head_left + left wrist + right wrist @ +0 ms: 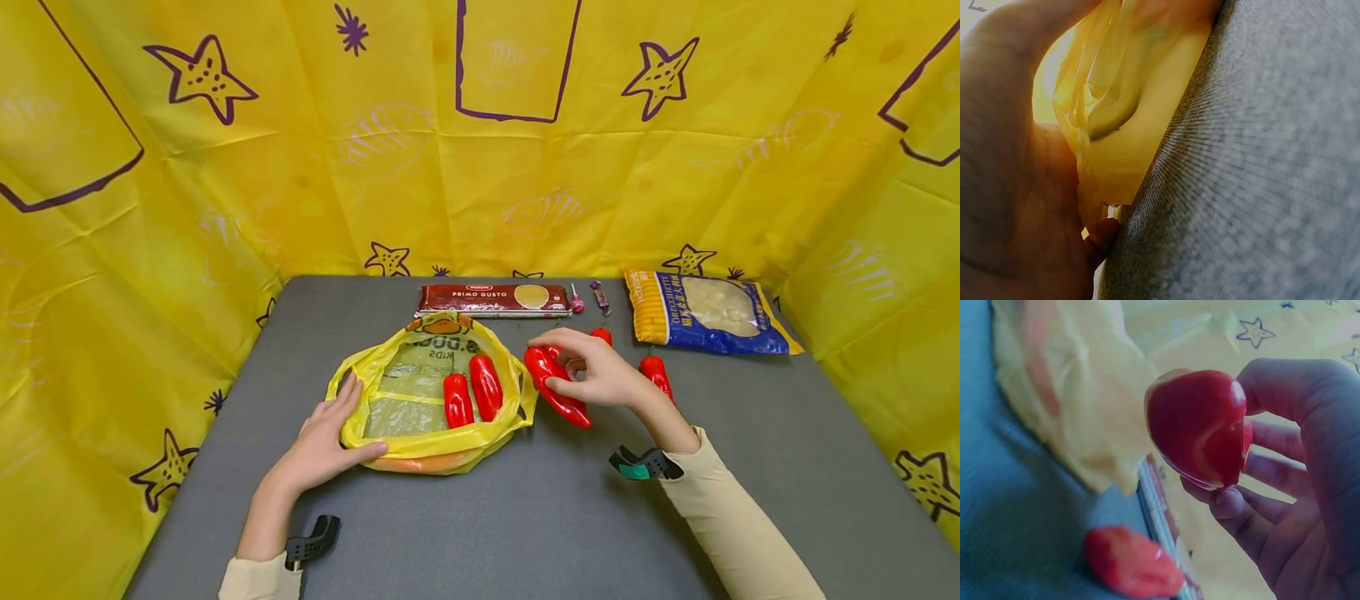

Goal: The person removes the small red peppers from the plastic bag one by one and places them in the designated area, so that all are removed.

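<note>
In the head view, a yellow plastic bag (431, 462) lies with its mouth spread wide. Two red chili peppers, one on the left (457, 402) and one on the right (486, 388), are inside. My left hand (318, 437) rests against the bag's left rim, fingers extended and thumb along the front edge. Just right of the bag, my right hand (600, 371) grips a glossy red chili pepper (558, 396) between thumb and fingers; the right wrist view shows this pepper (1194, 428) end-on, raised. More red shows behind it; whether it is another pepper, I cannot tell.
Two more red peppers lie on the grey table, one behind the right hand (602, 335) and one beside the right wrist (656, 375). Farther back are a brown biscuit packet (491, 300), a lollipop (577, 303), a small wrapped candy (600, 297) and a blue-yellow pasta bag (708, 312).
</note>
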A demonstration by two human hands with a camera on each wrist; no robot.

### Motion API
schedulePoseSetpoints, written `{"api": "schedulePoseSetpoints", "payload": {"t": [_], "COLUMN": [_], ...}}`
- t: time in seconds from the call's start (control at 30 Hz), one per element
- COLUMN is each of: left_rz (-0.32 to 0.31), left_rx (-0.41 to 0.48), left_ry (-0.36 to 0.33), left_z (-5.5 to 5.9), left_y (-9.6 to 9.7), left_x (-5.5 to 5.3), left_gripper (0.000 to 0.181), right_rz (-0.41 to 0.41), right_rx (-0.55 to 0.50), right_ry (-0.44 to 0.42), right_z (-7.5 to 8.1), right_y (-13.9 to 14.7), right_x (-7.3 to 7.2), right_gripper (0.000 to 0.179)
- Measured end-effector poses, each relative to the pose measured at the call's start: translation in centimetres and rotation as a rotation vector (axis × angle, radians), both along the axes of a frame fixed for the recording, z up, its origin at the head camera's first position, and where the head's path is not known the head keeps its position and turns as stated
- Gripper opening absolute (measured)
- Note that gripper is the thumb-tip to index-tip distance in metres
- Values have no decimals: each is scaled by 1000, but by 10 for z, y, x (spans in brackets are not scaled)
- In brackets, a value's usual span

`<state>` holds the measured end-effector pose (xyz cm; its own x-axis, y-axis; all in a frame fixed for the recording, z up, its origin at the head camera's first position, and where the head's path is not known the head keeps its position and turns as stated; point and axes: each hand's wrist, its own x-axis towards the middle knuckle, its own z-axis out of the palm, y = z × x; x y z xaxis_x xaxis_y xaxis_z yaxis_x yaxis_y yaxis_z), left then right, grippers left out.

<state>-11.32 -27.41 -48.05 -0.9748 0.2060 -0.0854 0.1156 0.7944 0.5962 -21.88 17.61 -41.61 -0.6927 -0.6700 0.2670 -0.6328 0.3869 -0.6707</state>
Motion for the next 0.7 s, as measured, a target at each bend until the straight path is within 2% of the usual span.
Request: {"api": "schedulePoseSetpoints", "payload": {"t": [0.2,0.43,0.57,0.7], "left_rz": [0,3,8,15], "left_rx": [3,-2,-16,-20], "left_ry": [6,-3,-7,-15], "left_z": [-2,-2,-2,-4], "left_y": [-1,-1,-1,-2], "left_x": [-1,-1,-1,-2], "left_gripper": [116,116,117,119], "right_rz": [-109,-229,-274,-283], "right_rx": [-44,-57,-77,-106], "right_ry": [-14,-43,-34,-19], "right_z": [-14,-19,-23,-29], "right_y": [28,59,73,82], "right_x": [14,25,27,28], "right_gripper": [54,55,55,55]}}
